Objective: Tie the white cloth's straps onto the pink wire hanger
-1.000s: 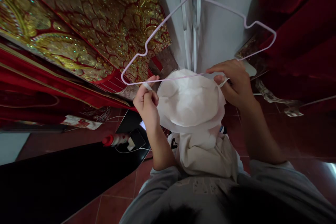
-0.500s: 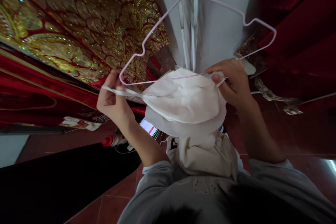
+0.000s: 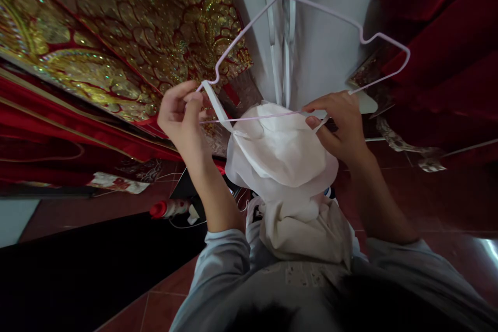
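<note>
A pale pink wire hanger (image 3: 319, 6) hangs in front of me. My left hand (image 3: 182, 114) is closed around its left end, hiding that corner. A white strap (image 3: 216, 102) runs from the white garment (image 3: 286, 150) up over the hanger beside the left notch, close to my left fingertips. At the right, my right hand (image 3: 338, 122) pinches the garment's other strap (image 3: 322, 123) between thumb and fingers, against the hanger's lower bar. The garment droops below the bar, its lower cloth falling toward my lap.
Gold sequined red cloth (image 3: 155, 26) hangs at the left, dark red cloth (image 3: 439, 52) at the right. Behind the hanger are metal rods (image 3: 288, 52). A red-capped bottle (image 3: 167, 209) stands lower left beside a dark surface (image 3: 97, 275).
My left hand has moved up and right onto the hanger's end, and the left strap now passes over the hanger near its notch. My right hand has barely moved.
</note>
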The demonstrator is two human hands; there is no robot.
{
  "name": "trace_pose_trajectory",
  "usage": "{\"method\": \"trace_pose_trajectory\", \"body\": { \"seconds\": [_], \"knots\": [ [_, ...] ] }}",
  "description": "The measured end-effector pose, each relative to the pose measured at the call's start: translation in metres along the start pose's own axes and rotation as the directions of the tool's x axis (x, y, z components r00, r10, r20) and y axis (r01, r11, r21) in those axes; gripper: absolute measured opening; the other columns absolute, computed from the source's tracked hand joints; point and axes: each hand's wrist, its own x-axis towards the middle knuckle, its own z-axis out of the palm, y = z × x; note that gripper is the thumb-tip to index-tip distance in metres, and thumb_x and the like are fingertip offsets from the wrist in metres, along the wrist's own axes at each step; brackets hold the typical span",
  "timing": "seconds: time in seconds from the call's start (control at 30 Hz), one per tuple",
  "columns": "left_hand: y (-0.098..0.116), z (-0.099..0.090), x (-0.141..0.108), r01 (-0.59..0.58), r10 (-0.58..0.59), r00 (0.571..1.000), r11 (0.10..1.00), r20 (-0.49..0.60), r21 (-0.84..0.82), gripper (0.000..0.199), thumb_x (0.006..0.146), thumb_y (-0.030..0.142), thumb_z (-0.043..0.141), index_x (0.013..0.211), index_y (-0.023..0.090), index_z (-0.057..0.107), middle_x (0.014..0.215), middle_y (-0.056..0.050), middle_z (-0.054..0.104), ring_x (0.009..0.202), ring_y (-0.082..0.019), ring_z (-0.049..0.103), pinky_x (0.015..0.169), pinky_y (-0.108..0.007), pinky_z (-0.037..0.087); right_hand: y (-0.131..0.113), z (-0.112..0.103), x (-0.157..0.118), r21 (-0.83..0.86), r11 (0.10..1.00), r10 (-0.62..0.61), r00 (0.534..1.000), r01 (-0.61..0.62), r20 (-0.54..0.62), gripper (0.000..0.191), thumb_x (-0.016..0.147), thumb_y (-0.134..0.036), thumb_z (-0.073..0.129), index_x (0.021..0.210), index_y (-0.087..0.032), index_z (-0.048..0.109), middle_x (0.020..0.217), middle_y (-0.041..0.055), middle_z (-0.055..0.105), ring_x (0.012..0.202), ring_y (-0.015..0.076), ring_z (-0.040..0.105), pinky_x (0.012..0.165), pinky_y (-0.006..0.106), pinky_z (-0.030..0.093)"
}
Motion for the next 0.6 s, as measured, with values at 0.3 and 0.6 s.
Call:
{"method": "trace_pose_trajectory", "body": {
  "seconds": [0.3,0.6],
  "knots": [
    [-0.016,0.025,-0.049,0.270,-0.267,0.963,0.925,0.045,-0.266,0.013,0.096,0.033,0.072,0.092,0.023,0.064,0.059,0.005,0.054,0.064,-0.015,0.067,0.073,-0.028,0.059,0.000,-0.002,0.003,0.065,0.998,-0.007,1.000,0.006,0.007,0.018,0.101,-0.041,0.061,0.108,-0.032,0.075,0.105,0.0021,0.081,0.098,0.0253,0.073,0.096,0.050,0.052],
    [-0.020,0.036,-0.058,0.278,-0.282,0.959,0.908,0.034,-0.313,0.011,0.102,0.028,0.065,0.092,0.024,0.063,0.056,0.006,0.047,0.062,-0.015,0.066,0.067,-0.025,0.054,0.038,-0.028,0.009,0.218,0.963,0.250,0.822,-0.157,-0.512,0.019,0.090,-0.047,0.079,0.097,-0.030,0.077,0.089,0.0094,0.073,0.083,0.0290,0.070,0.080,0.049,0.055]
  ]
}}
